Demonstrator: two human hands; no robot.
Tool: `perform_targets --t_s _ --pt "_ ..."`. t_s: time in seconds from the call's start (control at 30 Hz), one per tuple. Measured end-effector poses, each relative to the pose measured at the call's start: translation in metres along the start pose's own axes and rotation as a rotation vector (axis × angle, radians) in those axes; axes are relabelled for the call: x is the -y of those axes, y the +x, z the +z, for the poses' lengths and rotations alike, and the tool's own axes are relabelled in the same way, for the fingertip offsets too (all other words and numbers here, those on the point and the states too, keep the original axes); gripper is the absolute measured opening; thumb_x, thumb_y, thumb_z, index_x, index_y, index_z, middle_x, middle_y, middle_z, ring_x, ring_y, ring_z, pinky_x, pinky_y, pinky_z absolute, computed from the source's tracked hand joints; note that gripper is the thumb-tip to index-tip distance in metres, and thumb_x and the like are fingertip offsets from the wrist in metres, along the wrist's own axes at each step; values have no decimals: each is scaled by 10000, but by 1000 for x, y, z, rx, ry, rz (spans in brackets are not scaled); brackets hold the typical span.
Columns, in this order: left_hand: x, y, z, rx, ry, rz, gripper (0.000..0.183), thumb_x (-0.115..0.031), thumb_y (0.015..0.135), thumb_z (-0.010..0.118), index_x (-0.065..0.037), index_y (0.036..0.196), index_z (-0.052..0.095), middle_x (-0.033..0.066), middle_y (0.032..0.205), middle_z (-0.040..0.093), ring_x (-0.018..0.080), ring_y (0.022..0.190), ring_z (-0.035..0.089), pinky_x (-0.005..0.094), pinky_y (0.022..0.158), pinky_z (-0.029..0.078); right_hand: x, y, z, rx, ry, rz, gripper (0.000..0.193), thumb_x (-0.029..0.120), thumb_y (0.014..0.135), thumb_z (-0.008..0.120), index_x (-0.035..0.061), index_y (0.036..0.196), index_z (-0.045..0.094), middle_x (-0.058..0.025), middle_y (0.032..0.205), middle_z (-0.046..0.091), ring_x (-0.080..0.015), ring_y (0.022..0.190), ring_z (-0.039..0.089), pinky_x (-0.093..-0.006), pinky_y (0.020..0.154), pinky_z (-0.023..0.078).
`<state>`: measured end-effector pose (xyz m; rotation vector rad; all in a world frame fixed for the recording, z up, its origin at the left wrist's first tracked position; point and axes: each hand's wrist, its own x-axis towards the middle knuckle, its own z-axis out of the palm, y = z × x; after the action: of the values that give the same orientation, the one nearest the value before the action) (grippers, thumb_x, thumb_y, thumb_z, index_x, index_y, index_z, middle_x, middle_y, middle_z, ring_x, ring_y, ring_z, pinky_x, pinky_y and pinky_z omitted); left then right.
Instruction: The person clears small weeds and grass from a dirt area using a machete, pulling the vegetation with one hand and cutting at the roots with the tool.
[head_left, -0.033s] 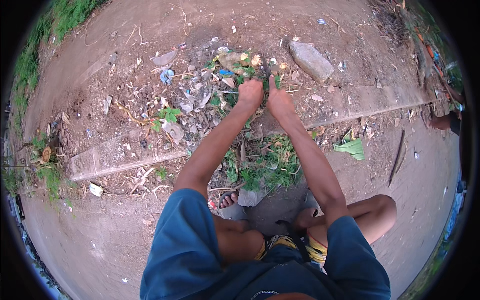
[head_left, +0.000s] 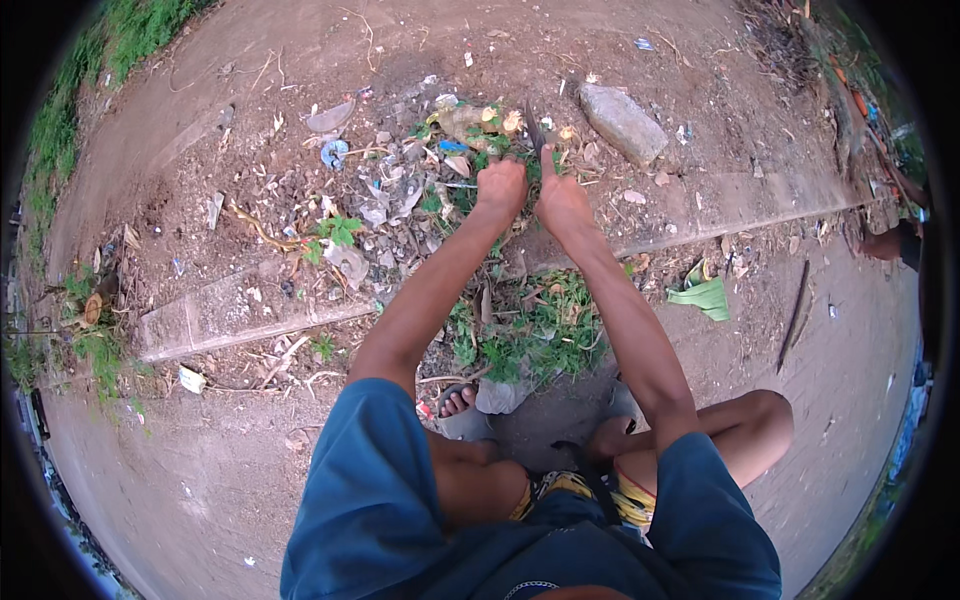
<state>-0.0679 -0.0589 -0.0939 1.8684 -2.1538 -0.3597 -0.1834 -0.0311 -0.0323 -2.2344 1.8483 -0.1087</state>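
My right hand (head_left: 563, 203) is closed round a knife, its index finger stretched along the dark blade (head_left: 535, 130), which points away from me. Just to the left, my left hand (head_left: 502, 188) is a closed fist against green leafy stems (head_left: 531, 170); what lies inside its fingers is hidden. Beyond both hands sits a thick pale root clump (head_left: 466, 123) with light, cut-looking ends (head_left: 512, 121). A heap of leafy green cuttings (head_left: 548, 325) lies on the ground between my forearms.
A big grey stone (head_left: 622, 122) lies right of the knife. A low concrete kerb (head_left: 270, 324) crosses the ground below my hands. Litter and a crumpled blue scrap (head_left: 333, 153) lie to the left, a green leaf piece (head_left: 703, 293) to the right. Part of another person (head_left: 890, 244) shows at the right rim.
The knife blade has tilted slightly, its tip moving a little left and away from me. My right index finger has shifted slightly with it; my left hand stays put.
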Motion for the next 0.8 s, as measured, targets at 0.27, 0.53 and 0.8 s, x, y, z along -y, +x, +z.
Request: perform_targets --t_s 0.27,0.53,0.8 --pt "6 8 2 -23 -19 -2 202 -100 855 518 -64 1002 652 153 1045 655 348 1017 626 461 826 537 -9 1 -7 -204 21 -89 729 53 879 463 61 1528 131 -264 708 640 -419 634 662 -516 589 537" --pt "3 6 0 -47 40 31 216 -109 872 515 -70 965 706 108 1036 683 309 1005 654 417 814 553 -34 1 45 38 -20 -55 745 7 852 454 50 1524 133 -302 714 631 -448 654 652 -542 654 528" --pt "3 6 0 -22 33 0 226 -104 872 506 -79 984 700 128 1044 682 319 1027 638 420 830 547 -41 -54 -18 127 73 -105 730 15 856 484 59 1515 174 -303 655 596 -451 623 633 -555 632 496"
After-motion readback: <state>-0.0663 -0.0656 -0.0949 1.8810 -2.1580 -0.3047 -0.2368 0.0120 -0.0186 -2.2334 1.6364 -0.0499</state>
